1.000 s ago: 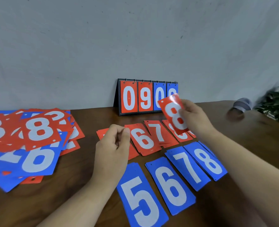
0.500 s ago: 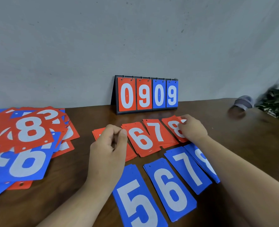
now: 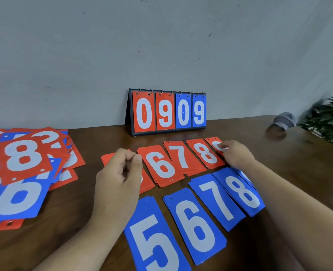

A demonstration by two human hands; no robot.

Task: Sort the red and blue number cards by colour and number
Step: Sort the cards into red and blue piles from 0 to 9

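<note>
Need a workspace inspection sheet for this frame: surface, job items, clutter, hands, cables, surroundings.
Surface: brown wooden table.
Job's things: red row shows stacks 6, 7, 8, with its leftmost stack mostly hidden by a hand; blue row nearer the camera shows 5, 6, 7, 8; mixed red and blue pile at left, unsorted.
Clutter: scoreboard reading 0909, upright by the wall; blurred grey object far right.
Hands: left hand over the red row, fingers curled, nothing held; right hand rests on the rightmost red card, grip unclear.
Cables: nothing seen.
Surroundings: grey wall; plant at right edge.
</note>
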